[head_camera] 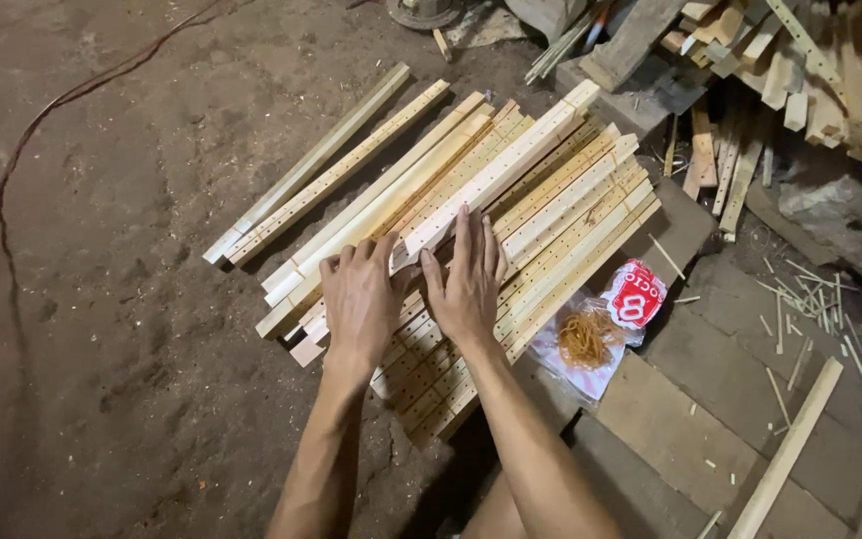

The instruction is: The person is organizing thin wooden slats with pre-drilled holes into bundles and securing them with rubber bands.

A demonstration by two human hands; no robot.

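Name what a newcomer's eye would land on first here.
The pile of pale drilled slats, lying aslant on the dirt floor mid-frame, with the left hand and right hand pressed flat on it. Just right of it lies a clear bag of rubber bands with a red label, and scrap wood crowds the top right corner.

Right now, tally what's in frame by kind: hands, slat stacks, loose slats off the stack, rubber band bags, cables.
hands: 2, left hand and right hand, both flat on the stack
slat stack: 1
loose slats left of the stack: 2
rubber band bag: 1
red cable: 1
Total: 7
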